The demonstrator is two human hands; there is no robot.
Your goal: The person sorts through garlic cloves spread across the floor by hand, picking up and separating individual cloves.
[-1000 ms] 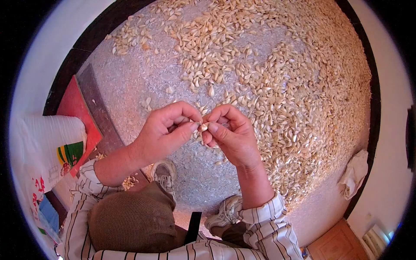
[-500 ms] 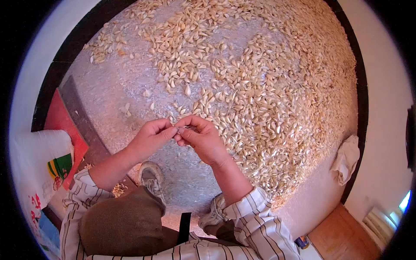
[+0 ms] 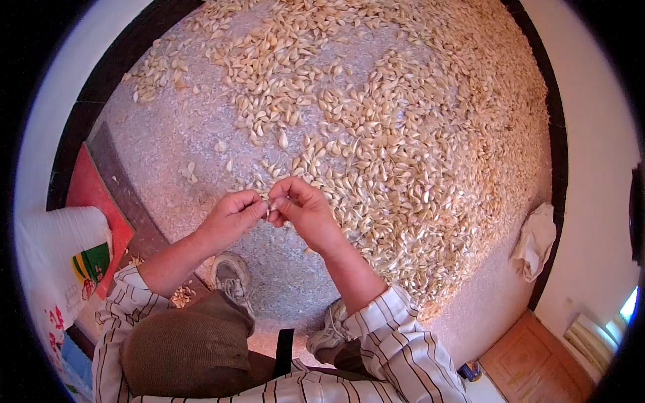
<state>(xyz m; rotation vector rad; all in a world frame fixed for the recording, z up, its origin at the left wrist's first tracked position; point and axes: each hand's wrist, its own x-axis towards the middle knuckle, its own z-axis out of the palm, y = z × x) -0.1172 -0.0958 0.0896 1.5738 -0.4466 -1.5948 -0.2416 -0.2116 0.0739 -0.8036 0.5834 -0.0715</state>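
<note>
My left hand [image 3: 232, 214] and my right hand [image 3: 304, 209] meet low over the floor, thumbs and forefingers pinched together. Between their fingertips is a small pale garlic clove [image 3: 271, 204], mostly covered by the fingers. Many loose garlic cloves [image 3: 410, 181] are spread over the speckled floor [image 3: 168, 148], thin on the left and dense toward the right. A few single cloves lie just beyond my hands, one of them a whitish clove [image 3: 283, 140].
At left a wrapped white plastic bundle [image 3: 57, 235] stands by a red board [image 3: 101, 195], with peeled scraps [image 3: 183, 296] near my knee. A whitish cloth [image 3: 536, 243] lies at right, close to the dark skirting. My shoes [image 3: 232, 277] rest on the floor below my hands.
The fingertips have drawn very slightly apart, with both hands still pinched at the same spot. The whole view has shifted a little, so the floor and cloves sit slightly further left.
</note>
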